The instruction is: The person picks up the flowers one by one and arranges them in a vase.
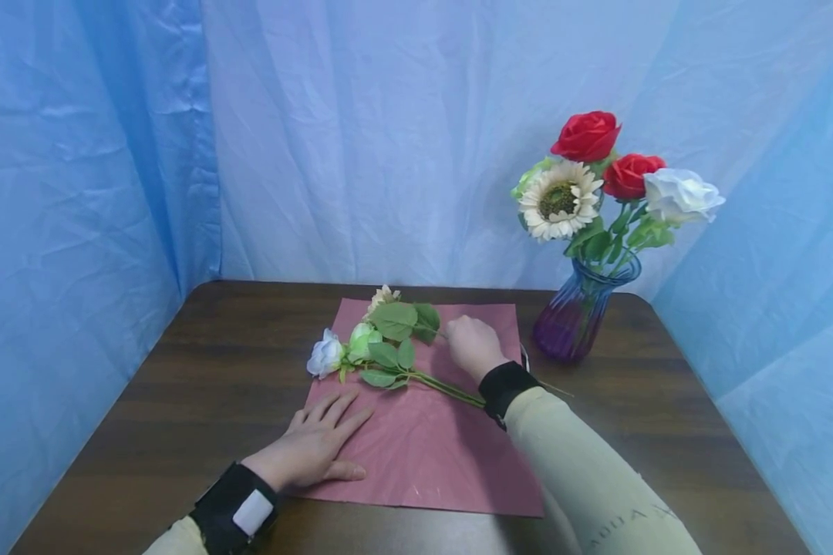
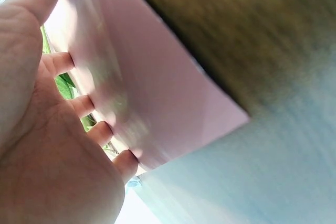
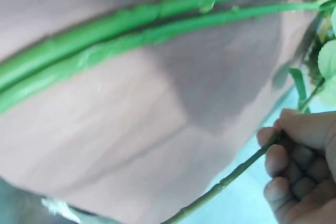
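Observation:
A sheet of pink wrapping paper lies on the table. Flat on its lower left part rests my left hand, fingers spread. My right hand pinches the thin stem of a cream sunflower between thumb and fingers, over the paper's upper right. The sunflower's head points left, partly behind its green leaves. Below it lie a white rose and a pale green rose. Their two thick green stems run side by side toward the right, passing under my right wrist.
A blue and purple glass vase stands at the table's back right. It holds red roses, a cream sunflower, a white rose and a pale green bloom. Blue curtains hang behind the dark wooden table.

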Motion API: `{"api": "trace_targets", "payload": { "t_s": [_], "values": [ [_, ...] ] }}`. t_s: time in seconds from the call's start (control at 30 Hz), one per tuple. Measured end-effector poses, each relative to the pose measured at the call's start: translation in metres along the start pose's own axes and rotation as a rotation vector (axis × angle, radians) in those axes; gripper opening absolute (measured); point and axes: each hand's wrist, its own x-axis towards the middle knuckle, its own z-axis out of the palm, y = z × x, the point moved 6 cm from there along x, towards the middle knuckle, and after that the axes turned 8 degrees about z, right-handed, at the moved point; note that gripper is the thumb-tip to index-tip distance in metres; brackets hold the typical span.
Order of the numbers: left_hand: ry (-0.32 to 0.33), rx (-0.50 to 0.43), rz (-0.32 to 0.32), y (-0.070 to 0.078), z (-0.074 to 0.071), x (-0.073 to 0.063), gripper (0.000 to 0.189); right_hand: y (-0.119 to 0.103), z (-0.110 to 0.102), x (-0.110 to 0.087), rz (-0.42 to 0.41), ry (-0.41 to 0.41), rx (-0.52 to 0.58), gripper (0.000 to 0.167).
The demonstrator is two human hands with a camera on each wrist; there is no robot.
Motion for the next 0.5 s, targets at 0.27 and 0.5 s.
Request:
{"api": "trace_targets", "payload": {
  "t_s": [0.27, 0.5],
  "values": [
    [0.011, -0.009, 0.003, -0.001, 0.001, -0.001, 0.091, 0.002, -0.023, -0.005, -0.092, 0.083, -0.007, 0.028],
    [0.009, -0.017, 0.008, 0.000, 0.000, -0.001, 0.091, -0.003, -0.043, -0.009, -0.154, 0.147, -0.071, 0.028]
  ]
}}
